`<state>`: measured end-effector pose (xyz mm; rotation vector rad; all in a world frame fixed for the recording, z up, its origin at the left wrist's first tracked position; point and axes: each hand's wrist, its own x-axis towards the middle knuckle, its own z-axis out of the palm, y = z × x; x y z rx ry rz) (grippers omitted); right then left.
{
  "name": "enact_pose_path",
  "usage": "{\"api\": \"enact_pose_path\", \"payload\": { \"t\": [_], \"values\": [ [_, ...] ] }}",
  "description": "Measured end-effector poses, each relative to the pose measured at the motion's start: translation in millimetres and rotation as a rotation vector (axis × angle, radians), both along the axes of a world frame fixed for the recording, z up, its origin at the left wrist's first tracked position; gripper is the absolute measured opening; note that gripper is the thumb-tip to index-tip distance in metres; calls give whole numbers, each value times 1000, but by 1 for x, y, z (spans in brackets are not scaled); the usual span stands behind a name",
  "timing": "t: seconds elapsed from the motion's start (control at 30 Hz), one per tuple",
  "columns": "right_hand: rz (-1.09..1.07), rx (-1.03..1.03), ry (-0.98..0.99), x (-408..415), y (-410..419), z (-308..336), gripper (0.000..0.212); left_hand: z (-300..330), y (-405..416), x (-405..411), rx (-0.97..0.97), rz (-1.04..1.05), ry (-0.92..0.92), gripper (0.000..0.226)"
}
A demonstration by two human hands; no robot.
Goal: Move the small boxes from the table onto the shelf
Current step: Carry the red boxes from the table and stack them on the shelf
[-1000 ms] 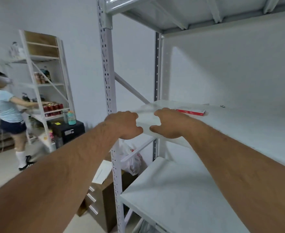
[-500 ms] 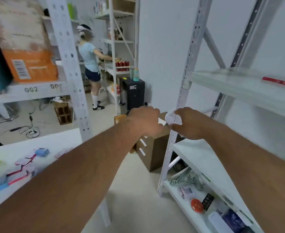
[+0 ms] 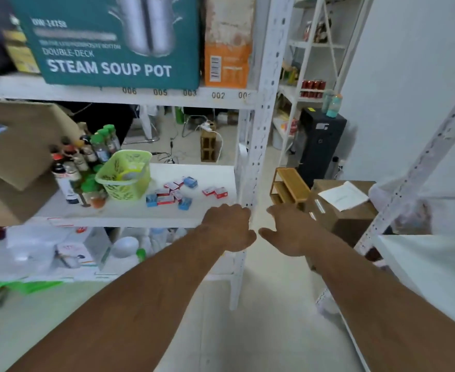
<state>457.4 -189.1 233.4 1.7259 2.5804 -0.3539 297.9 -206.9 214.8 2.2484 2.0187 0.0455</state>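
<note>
Item: white table surface [image 3: 129, 214], stock listed from its left edge.
- Bottles [image 3: 80, 162], green- and dark-capped, crowd the left edge, upright and touching.
- Green basket [image 3: 125, 174], just beside the bottles, toward the middle.
- Small boxes [image 3: 168, 196], red and blue, loose in a cluster right of the basket; two more [image 3: 215, 191] lie apart near the right edge, probably the readiest to collect.
- Left hand [image 3: 230, 228], over the front right corner, fingers curled loosely, empty.
- Right hand [image 3: 290, 230], past the white upright post [image 3: 258, 130], fingers spread, empty.
- Destination shelf [image 3: 430, 261], far right, no boxes visible on the part in view.

Judgement: both hands are free, apparently reaching for the next pickup.
</note>
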Motion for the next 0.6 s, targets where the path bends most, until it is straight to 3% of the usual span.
{"api": "enact_pose_path", "payload": {
  "t": [0.2,0.4,0.6],
  "values": [
    [117,-78,92,-29,-10,-32,54,-10,-35,-26,-80,172,28,50],
    [174,-75,112,-52,-7,-52,36,-22,-60,-56,-111,308,-18,42],
    [203,-87,97,-86,9,-61,39,-29,-57,-97,-112,375,-51,50]
  ]
}}
